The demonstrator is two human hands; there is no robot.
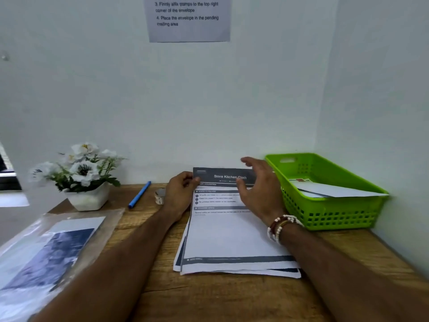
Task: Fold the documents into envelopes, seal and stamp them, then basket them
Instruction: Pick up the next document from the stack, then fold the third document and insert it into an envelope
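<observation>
Pale walls corner a wooden desk (pixel 220 298) where a stack of documents (pixel 232 235) lies in the middle. The left hand (pixel 178 194) pinches the far left corner of the top sheet (pixel 222 177), headed "Store Kitchen Cloth". The right hand (pixel 257 191) hovers spread and slack over its far right side, holding nothing. The sheets are fanned unevenly, so a careless pull could drag two at once or crease the fold crooked. Sealed envelopes (pixel 334 190) already rest in the green basket (pixel 336 219) at the right. The printed notice (pixel 188 19) on the wall is cut off above. What lies inside the plastic sleeve (pixel 58 247) at the left is blurred, and the roll of tape (pixel 159 196) is half hidden behind the left hand, beside a blue pen (pixel 140 194).
</observation>
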